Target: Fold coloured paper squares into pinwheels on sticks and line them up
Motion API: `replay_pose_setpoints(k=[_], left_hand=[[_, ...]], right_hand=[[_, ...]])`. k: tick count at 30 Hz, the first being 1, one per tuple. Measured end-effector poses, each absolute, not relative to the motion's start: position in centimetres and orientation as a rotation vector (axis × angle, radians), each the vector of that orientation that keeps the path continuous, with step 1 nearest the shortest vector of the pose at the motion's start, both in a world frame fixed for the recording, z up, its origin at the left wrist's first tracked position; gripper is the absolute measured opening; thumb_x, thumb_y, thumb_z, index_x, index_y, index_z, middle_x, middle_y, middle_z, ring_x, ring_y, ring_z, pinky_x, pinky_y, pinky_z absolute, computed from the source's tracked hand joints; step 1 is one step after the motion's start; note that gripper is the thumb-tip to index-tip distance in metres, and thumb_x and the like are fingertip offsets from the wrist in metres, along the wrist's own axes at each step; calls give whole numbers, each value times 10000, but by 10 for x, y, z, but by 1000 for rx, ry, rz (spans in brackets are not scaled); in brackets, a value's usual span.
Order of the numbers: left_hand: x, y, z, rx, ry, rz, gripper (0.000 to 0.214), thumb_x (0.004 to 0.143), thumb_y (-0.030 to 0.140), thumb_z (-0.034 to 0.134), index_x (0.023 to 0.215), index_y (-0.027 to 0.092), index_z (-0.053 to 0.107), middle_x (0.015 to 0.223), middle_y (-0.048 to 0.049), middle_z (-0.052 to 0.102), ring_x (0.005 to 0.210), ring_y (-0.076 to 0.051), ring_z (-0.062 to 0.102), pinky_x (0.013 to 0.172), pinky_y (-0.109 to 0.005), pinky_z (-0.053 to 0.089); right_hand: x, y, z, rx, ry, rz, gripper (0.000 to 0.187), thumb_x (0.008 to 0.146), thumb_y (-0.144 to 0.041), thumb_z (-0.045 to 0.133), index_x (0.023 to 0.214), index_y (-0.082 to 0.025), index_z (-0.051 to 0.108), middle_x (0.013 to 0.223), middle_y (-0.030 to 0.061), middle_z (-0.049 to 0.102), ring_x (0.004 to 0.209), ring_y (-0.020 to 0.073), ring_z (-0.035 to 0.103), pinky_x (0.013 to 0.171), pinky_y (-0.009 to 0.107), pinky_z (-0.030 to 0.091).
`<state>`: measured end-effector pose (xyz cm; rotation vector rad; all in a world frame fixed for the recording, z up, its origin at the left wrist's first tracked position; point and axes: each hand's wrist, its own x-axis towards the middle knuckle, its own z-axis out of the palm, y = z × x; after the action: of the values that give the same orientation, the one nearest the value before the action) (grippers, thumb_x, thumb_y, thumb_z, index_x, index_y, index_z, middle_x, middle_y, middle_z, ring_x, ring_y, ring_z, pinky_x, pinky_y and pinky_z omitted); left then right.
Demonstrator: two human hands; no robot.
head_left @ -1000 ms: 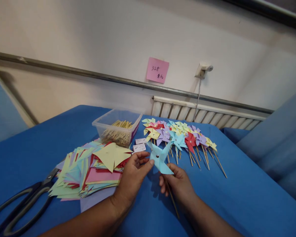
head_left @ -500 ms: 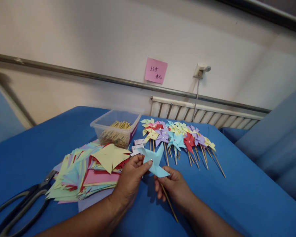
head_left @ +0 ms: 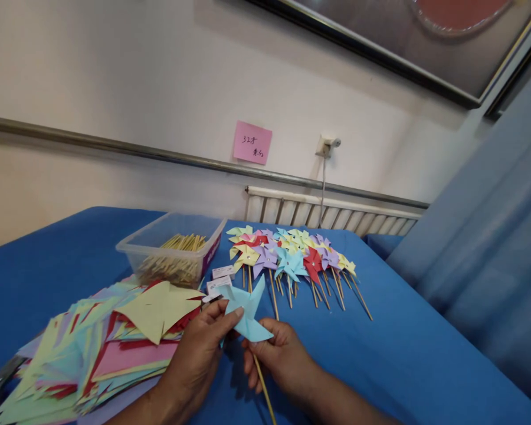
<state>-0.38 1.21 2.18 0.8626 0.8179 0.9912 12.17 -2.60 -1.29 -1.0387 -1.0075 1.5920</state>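
Forearms came in from bottom edge, angled inward. R hand (head_left: 278,357) pinched the stick (head_left: 264,389) just under the head; L hand (head_left: 199,348) gripped L side of lt-blue pinwheel (head_left: 249,320), thumb on front, fingers behind. Pinwheel sat btwn hands, at fingertips, face approx. twd camera; stick's long axis ran down & slightly R, low end twd wearer. Paper pile (head_left: 128,357) lay L of L hand. Beyond: small boxes (head_left: 222,272), pinwheel bunch (head_left: 292,262), clear bin (head_left: 133,258) w/ sticks.
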Motion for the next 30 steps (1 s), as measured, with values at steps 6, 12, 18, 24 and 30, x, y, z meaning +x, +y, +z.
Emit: replay_pose_setpoints(k=[6,12,18,24,30], left_hand=[[-2,10,18,898,744,880,201,673,343,692,728,186,579,503,28,577,308,-159,524,339,-275,423],[-3,12,17,898,713,856,201,711,378,650,718,199,560,482,31,564,299,-191,539,335,-306,436],[-4,14,20,858,807,929,209,634,344,725,704,184,612,517,8,605,374,-144,544,378,-247,424],[-5,14,19,885,838,968,193,612,309,740,708,176,638,525,8,618,410,-152,547,404,-250,420],[-7,20,19,921,943,1069,232,572,313,767,707,157,661,581,2,652,500,-156,572,480,-245,438]], right_hand=[[118,-25,-12,-1029,-987,1584,590,570,-680,681,773,-151,513,509,-22,567,359,102,506,372,212,379],[118,-22,-13,-1018,-994,1582,605,550,-692,682,776,-158,510,501,-25,560,366,109,507,392,222,376],[116,-21,-19,-1027,-1006,1571,543,581,-631,699,769,-155,516,503,-29,567,362,102,511,411,226,390],[116,-22,-21,-1005,-1030,1567,562,567,-647,701,759,-157,504,494,-32,569,365,107,521,408,222,389],[118,-21,-24,-1057,-1067,1535,557,519,-598,759,746,-168,487,552,-37,562,399,87,515,418,207,364]])
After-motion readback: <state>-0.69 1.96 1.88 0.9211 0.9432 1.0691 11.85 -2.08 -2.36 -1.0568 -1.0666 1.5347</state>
